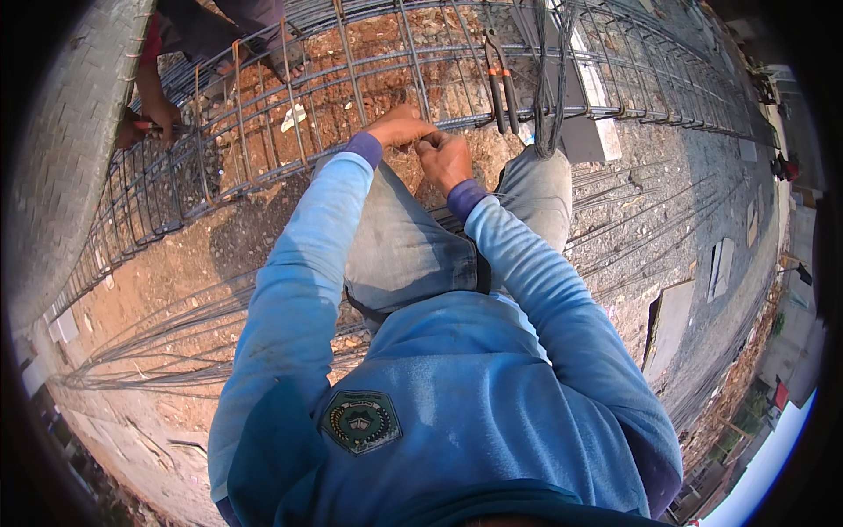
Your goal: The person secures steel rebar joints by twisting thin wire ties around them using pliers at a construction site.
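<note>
A long cage of steel rebar (386,68) runs across the far side in front of my knees. My left hand (399,126) is closed beside its near lower bar, the wrist bent to the right. Just below it, my right hand (445,162) is also closed, thumb and fingers pinched together. The fingertips of both hands nearly meet; whatever they pinch is too small to make out. To their right, pincers (501,86) with orange and black handles hang on the cage. A bundle of thin tie wire (551,83) is draped over the bars next to them.
At the far left, a co-worker's hand (161,114) holds a red-handled tool at the cage. A woven, curved brim (66,140) covers the left edge. Loose rods (167,351) lie on the ground at left; a grey block (590,136) stands right of the wire.
</note>
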The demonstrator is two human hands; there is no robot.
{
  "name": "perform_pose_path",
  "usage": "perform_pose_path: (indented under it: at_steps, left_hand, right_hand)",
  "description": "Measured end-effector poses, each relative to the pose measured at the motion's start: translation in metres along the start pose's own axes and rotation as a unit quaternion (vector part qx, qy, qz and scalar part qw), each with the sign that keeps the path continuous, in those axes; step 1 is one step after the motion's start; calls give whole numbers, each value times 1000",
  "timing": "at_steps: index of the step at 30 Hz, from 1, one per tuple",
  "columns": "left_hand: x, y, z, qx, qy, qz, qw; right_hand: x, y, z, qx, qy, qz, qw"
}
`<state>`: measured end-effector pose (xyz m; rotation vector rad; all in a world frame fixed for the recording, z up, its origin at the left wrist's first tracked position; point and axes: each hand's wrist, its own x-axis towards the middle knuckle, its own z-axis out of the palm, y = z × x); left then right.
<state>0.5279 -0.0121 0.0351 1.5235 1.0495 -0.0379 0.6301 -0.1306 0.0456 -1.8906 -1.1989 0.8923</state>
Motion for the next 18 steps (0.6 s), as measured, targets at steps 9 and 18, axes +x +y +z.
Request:
perform_pose_path:
  at_steps: [9,18]
  left_hand:
    - [-4,3,16,144,135,19,980]
    - [-22,1,27,74,288,122,947]
  right_hand:
    - [20,42,-14,-8,25,71,997]
    - [29,36,-56,-168,75,-188,965]
